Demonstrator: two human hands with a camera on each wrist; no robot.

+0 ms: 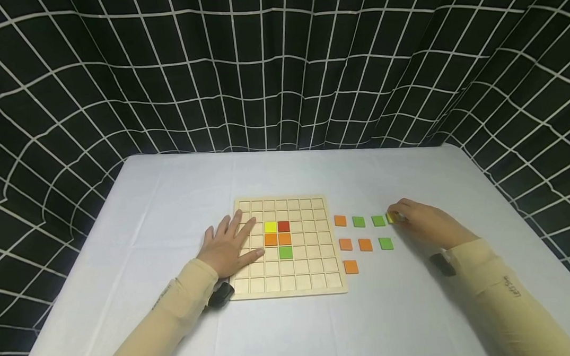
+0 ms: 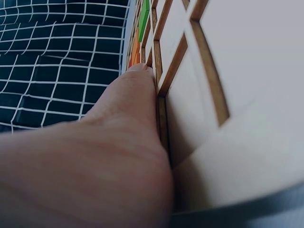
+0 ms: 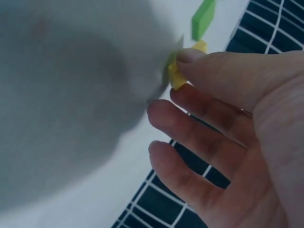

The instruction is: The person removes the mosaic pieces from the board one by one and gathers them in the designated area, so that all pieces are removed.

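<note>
My left hand (image 1: 223,249) rests spread on the left side of a wooden grid board (image 1: 314,291), its fingers straight over the squares. In the left wrist view the thumb (image 2: 133,95) lies along the board's raised ridges. Set in the board are a yellow tile (image 1: 270,227), a red tile (image 1: 283,227), two orange tiles (image 1: 270,239) and a green tile (image 1: 285,252). To the right of the board, my right hand (image 1: 423,222) pinches another yellow tile (image 3: 176,76) between thumb and index finger, close over the table; the other fingers are loosely bent.
Between the board and my right hand lie loose orange tiles (image 1: 365,245) and green tiles (image 1: 385,243) in rough rows. All stand on a white-covered table (image 1: 185,187). A black curtain with white grid lines (image 1: 271,77) hangs behind and at the sides.
</note>
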